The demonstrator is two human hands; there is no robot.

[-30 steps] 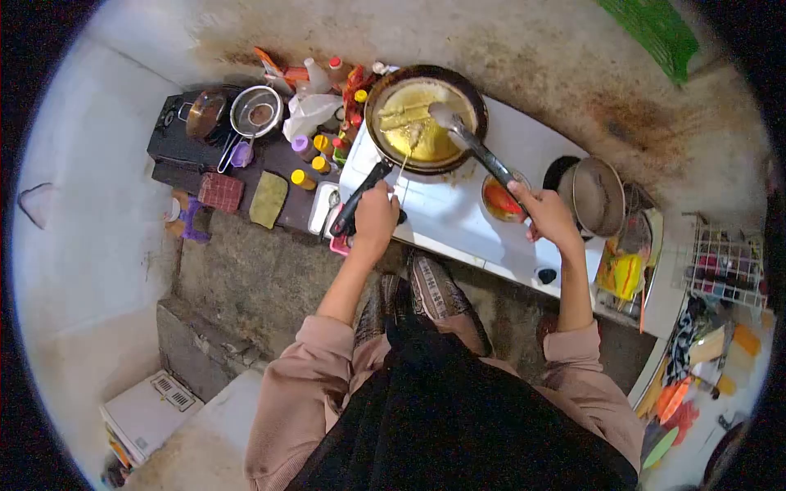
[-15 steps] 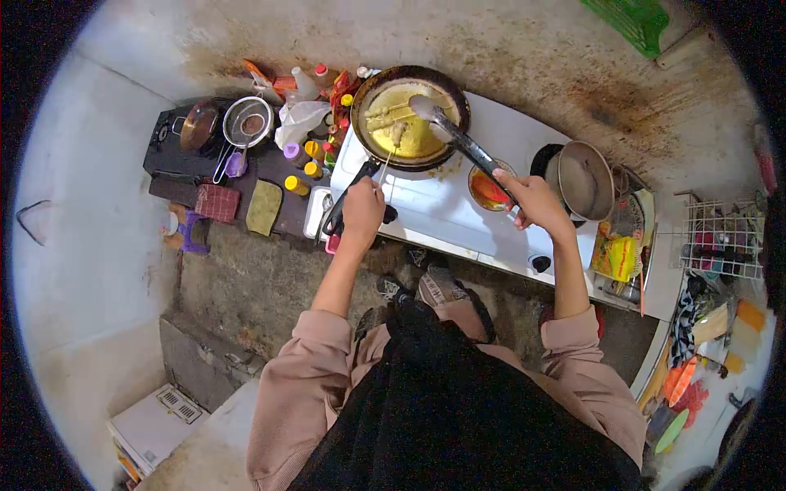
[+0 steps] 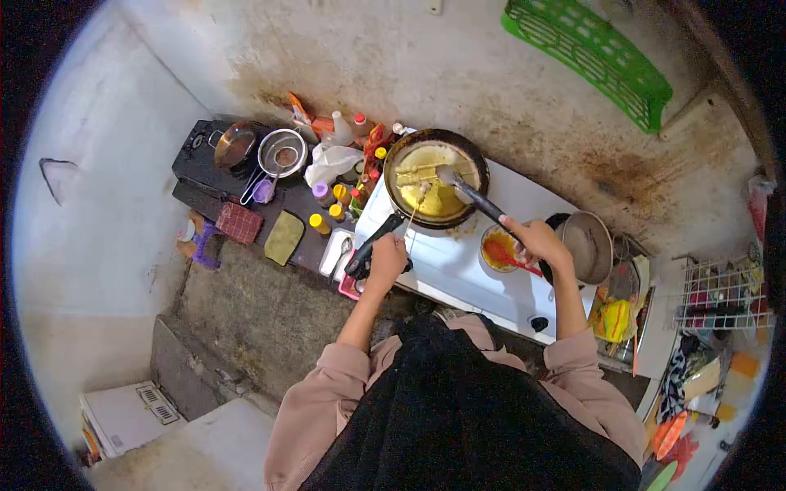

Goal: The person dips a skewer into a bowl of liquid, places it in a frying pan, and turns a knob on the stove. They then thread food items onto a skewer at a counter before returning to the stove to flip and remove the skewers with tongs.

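A dark-rimmed frying pan (image 3: 483, 170) with yellow oil stands on the white stove top (image 3: 442, 254), its black handle (image 3: 375, 244) pointing towards me. Several food skewers (image 3: 416, 172) lie in the oil. My left hand (image 3: 386, 260), beside the pan handle, is closed around the thin stick of one skewer (image 3: 413, 214), whose food end is in the pan. My right hand (image 3: 539, 244) grips the black handle of a metal-headed cooking utensil (image 3: 481, 200); its head rests over the skewers. Below that handle sits a bowl of orange sauce (image 3: 494, 245) with a red spoon (image 3: 521, 263).
A grey pot (image 3: 588, 237) stands right of the bowl. To the left are yellow-capped bottles (image 3: 319, 223), a strainer (image 3: 282, 154), a white tray (image 3: 334, 254) and folded cloths (image 3: 284, 237). A green rack (image 3: 589, 57) hangs on the wall.
The view has tilted up, showing more wall and the green rack. Both hands keep their holds, and the utensil's head still lies over the pan.
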